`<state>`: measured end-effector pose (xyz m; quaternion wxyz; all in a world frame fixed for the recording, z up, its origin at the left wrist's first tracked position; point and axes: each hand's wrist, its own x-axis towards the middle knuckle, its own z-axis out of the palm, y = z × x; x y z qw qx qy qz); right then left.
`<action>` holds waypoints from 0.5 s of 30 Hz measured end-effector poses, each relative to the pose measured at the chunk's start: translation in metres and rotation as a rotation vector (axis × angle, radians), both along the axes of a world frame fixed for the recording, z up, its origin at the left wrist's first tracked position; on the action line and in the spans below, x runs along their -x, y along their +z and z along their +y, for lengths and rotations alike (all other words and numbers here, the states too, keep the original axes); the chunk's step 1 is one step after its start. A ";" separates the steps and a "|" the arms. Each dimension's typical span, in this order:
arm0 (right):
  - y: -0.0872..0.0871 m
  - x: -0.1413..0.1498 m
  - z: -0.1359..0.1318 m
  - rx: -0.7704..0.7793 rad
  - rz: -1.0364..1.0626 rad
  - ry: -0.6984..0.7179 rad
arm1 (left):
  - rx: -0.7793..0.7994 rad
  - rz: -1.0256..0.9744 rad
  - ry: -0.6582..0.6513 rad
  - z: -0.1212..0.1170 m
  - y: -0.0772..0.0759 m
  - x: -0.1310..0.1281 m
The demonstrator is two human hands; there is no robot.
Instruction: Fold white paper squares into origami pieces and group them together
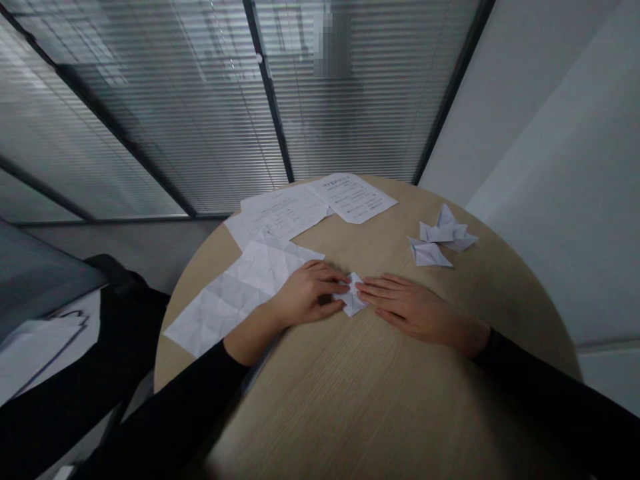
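Observation:
A small folded white paper piece (353, 299) lies on the round wooden table (350, 393) between my two hands. My left hand (307, 293) curls over its left side, fingers bent and pinching the paper. My right hand (415, 308) lies flat on the table with its fingers stretched out, the fingertips pressing the paper's right edge. Both arms wear black sleeves.
A large creased white sheet (240, 293) lies under my left forearm. Printed sheets (310, 203) rest at the table's far edge. Finished folded paper shapes (440, 240) sit at the right rear. Glass walls with blinds stand behind; a black chair with papers (45, 347) is at the left.

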<state>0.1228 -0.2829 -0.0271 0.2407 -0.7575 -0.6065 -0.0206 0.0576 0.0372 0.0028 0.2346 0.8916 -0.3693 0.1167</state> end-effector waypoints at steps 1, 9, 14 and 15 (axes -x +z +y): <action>0.000 0.000 -0.001 -0.005 -0.003 0.006 | -0.004 0.000 -0.005 0.000 0.001 0.001; 0.003 -0.009 -0.004 -0.081 -0.058 0.004 | -0.008 0.024 -0.035 -0.001 0.001 0.001; 0.005 -0.006 -0.001 -0.140 -0.061 -0.028 | 0.020 0.024 -0.062 0.002 -0.001 0.001; 0.006 -0.005 0.000 -0.139 -0.061 -0.035 | 0.023 0.027 -0.060 0.002 -0.001 0.001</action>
